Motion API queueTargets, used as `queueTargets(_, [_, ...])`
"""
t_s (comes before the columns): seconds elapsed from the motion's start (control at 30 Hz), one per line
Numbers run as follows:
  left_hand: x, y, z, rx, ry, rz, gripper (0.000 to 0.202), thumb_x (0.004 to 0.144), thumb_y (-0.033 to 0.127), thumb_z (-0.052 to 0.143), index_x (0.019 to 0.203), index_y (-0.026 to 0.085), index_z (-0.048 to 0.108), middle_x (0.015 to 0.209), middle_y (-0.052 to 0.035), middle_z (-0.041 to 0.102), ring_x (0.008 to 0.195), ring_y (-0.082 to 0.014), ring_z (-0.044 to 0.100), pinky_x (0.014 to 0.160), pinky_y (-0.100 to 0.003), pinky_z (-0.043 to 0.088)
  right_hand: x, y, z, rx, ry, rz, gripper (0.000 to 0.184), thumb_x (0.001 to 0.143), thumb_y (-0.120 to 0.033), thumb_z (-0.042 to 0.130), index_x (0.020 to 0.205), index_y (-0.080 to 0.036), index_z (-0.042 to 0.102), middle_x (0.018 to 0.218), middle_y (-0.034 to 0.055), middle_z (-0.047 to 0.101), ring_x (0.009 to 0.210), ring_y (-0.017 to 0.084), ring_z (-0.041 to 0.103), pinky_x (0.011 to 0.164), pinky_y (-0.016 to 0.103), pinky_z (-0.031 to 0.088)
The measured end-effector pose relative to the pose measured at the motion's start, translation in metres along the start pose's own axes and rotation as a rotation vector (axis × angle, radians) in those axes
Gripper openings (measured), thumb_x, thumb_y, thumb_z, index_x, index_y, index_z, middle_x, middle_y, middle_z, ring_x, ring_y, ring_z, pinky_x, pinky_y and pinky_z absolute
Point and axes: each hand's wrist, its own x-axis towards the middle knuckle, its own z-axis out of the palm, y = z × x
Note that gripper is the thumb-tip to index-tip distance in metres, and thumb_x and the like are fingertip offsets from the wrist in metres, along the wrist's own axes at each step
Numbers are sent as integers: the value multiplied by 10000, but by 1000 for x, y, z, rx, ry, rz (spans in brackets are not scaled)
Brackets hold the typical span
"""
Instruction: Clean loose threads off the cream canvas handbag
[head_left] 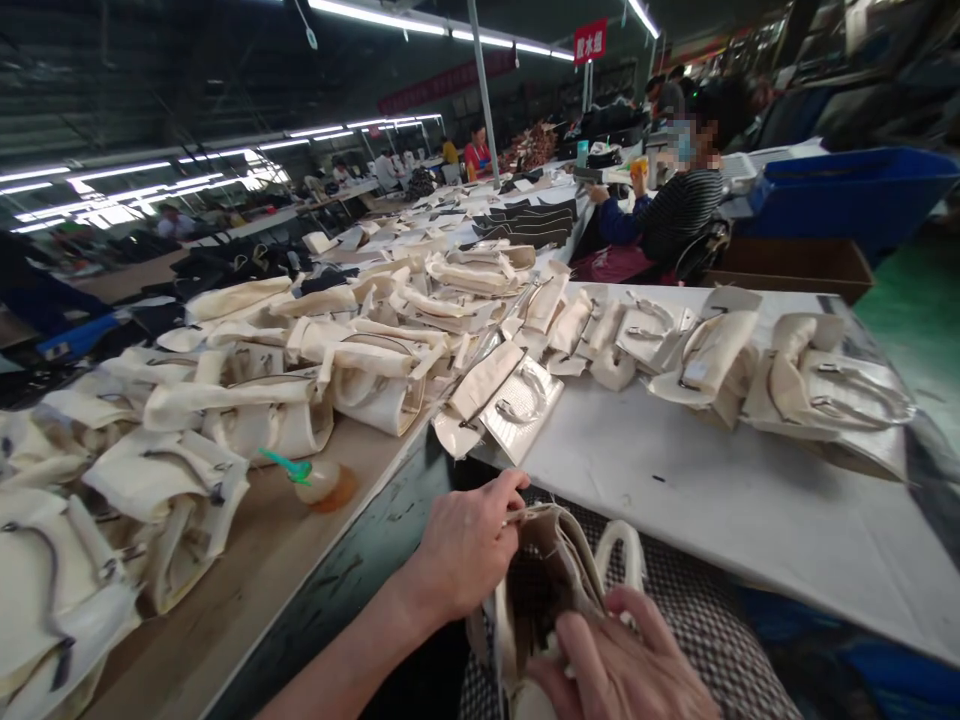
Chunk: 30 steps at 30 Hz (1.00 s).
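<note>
An unfinished cream handbag [559,525] rests on my lap with its mouth open toward me, loose threads along its raw edge. My left hand [465,545] is closed on the far left rim of the bag, thumb and fingers pinching the edge. Curled over the near side of the opening is my right hand [626,660], its fingers gripping the bag; a small pale bit shows between them, too hidden to name. One looped white handle [622,550] stands up beside the right hand. The inside of the bag is dark.
Many cream handbags [262,410] crowd the brown table on the left. A glue bottle [326,485] with a green tip stands near its edge. More bags [825,385] sit on the white table [675,500]. Beyond, a seated person [667,215] works near a blue bin [855,195].
</note>
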Motion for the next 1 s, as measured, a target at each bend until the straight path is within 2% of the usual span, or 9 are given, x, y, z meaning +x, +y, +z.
queueTargets(0.1, [5,-3,-4,161,-60,43,485,812,41,480,1240,270,489,1061,-6,718,939,-272,691,784,-356,498,1,15,7,-56,99,104,128,934,-140,435,976,-165,553,670,4,601,555,174,596,707,396,514])
queueTargets(0.17, [8,-9,-7,170,-84,117,533,806,23,465,1281,262,439,1135,-24,682,1023,-265,663,859,-374,507,-3,22,13,-73,137,249,198,937,-237,447,1086,-147,541,859,92,643,733,246,648,690,420,543])
queueTargets(0.23, [11,-16,-9,81,-120,280,575,795,-13,455,1304,246,390,1300,-50,578,1205,-227,562,999,-358,469,-9,25,19,-1,133,420,365,895,-327,506,1206,-137,499,1093,165,622,933,299,651,715,429,584])
queueTargets(0.3, [15,-21,-11,-6,-171,473,576,791,-52,433,1291,229,380,1444,-71,431,1339,-185,424,1107,-327,388,-15,24,24,159,72,546,448,850,-324,533,1265,-170,462,1185,150,616,988,271,666,733,385,609])
queueTargets(0.4, [21,-23,-12,-20,-212,615,475,822,-52,446,1217,210,421,1457,-89,402,1328,-187,416,1133,-344,360,-20,22,30,300,-47,575,423,829,-284,522,1247,-249,466,1099,64,698,902,225,718,728,365,622])
queueTargets(0.5, [27,-18,-11,50,-212,618,344,829,35,604,1107,194,480,1318,-87,530,1217,-234,498,1067,-385,419,-20,22,31,278,-54,553,400,837,-280,500,1236,-265,466,1060,45,730,873,233,734,701,381,627])
queueTargets(0.6, [32,-14,-8,126,-170,589,286,826,107,684,1050,177,520,1155,-75,608,1095,-240,558,969,-368,477,-17,24,29,228,-35,535,369,851,-260,466,1220,-258,463,1009,38,745,794,224,744,653,358,624])
queueTargets(0.77, [36,-15,-3,263,-76,606,134,889,66,545,968,172,561,1007,-54,646,992,-205,611,877,-303,519,-12,26,24,218,-52,569,302,871,-258,429,1169,-272,477,894,2,759,708,225,743,579,348,602])
queueTargets(1.0, [41,-20,0,379,4,670,169,908,53,461,848,166,571,999,-77,693,965,-196,661,858,-301,554,-5,30,24,298,-155,675,275,899,-286,410,1164,-297,484,870,-27,752,703,241,737,593,355,565])
